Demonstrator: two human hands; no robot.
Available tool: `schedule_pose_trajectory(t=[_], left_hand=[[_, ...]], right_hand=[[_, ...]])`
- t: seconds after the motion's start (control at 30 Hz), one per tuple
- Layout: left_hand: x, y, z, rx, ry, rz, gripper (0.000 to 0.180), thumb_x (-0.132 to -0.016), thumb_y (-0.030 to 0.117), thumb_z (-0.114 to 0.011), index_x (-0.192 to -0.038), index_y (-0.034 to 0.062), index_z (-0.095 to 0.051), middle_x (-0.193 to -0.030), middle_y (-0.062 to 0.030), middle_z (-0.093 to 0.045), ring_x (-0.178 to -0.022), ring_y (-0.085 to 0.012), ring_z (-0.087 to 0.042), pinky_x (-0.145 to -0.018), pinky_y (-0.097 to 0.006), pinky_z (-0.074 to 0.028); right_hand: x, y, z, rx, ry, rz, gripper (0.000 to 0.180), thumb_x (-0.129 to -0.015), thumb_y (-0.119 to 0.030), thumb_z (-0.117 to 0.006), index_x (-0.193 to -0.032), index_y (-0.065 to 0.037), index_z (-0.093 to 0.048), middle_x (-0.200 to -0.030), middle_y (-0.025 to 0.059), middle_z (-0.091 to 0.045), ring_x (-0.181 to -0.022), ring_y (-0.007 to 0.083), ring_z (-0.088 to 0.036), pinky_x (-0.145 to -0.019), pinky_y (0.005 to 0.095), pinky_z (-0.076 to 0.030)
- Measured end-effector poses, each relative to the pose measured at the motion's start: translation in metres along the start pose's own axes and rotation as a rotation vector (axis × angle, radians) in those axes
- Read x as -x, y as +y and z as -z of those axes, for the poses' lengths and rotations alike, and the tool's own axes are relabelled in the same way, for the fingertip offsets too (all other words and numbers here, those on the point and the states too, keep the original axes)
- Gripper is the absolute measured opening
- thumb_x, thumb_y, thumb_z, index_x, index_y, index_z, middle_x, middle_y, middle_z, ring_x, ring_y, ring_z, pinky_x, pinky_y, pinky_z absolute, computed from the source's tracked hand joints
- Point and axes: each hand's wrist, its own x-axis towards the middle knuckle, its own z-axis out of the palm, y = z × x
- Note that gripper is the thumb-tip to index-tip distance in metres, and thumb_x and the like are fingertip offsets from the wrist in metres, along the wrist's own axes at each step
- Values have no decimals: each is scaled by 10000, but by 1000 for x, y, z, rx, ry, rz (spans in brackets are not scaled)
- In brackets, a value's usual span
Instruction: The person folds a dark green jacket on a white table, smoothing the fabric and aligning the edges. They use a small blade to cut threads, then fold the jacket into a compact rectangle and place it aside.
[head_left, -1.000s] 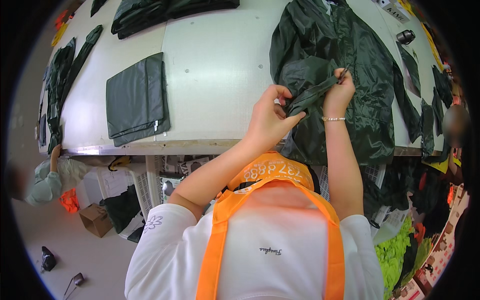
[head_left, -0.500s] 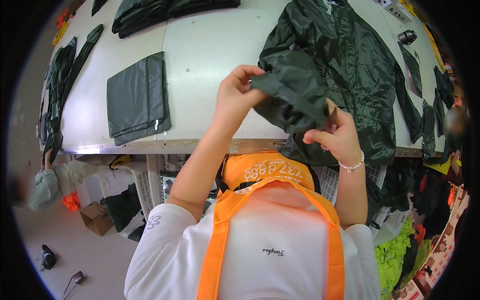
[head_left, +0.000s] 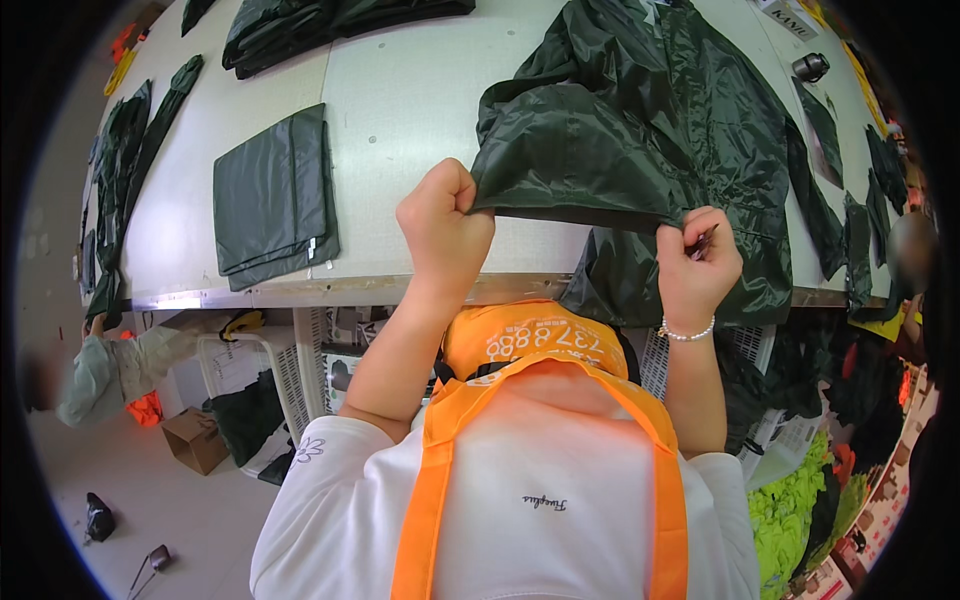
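A shiny dark green jacket [head_left: 730, 160] lies over the right part of the table, its lower part hanging past the front edge. Between my fists one edge of it is stretched, with the cloth fanned out behind. My left hand [head_left: 447, 225] is closed on the left end of that edge. My right hand [head_left: 697, 262] grips the right end; a small dark pointed thing shows in its curled fingers, too small to name. To the left of my hands lies a folded dark green garment [head_left: 270, 195], flat and touched by neither hand.
A pale table [head_left: 400, 130] bears a stack of folded dark green garments [head_left: 330, 30] at the back. Loose green pieces [head_left: 822, 130] and a small dark metal object [head_left: 811, 67] lie at right. Below stand a white basket [head_left: 255, 350] and a cardboard box [head_left: 195, 438]. Other people work at both sides.
The bunched green cloth between my hands has been spread out and its edge pulled straight. My left hand has moved slightly left and down; both hands have closed into fists.
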Motion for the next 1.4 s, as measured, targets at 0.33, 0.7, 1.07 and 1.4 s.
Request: schedule_pose_trajectory(t=[0.33,0.7,1.07,1.4], left_hand=[[8,1,2,147,-127,-186,331,-512,-78,-691,-697,55,-450,-759,-89,-499,-724,-281,-509,-634,-342,-431],[9,9,11,127,-158,-492,324,-499,-70,-762,-735,44,-571,-789,-73,-622,-687,-216,-584,-589,-277,-469],[5,19,9,132,-215,-601,308,-512,-55,-752,-725,57,-560,-778,-63,-627,-651,-213,-573,-573,-291,-454],[9,14,12,85,-146,-581,304,-494,-36,-752,-697,68,-551,-760,-52,-629,-635,-205,-558,-572,-297,-419]], right_hand=[[17,-10,2,108,-215,297,269,-599,164,-612,-711,-33,-469,-630,61,-460,-472,129,-431,-427,218,-343],[19,-29,21,-56,-556,-173,169,-798,14,-600,-898,-41,-475,-747,38,-490,-614,97,-429,-584,211,-392],[5,-52,-1,-248,-730,-339,186,-872,-57,-629,-985,11,-498,-876,71,-599,-790,100,-573,-706,235,-476],[4,-41,-15,-392,-774,-480,155,-847,-39,-657,-942,-10,-539,-870,34,-600,-773,56,-556,-699,207,-469]])
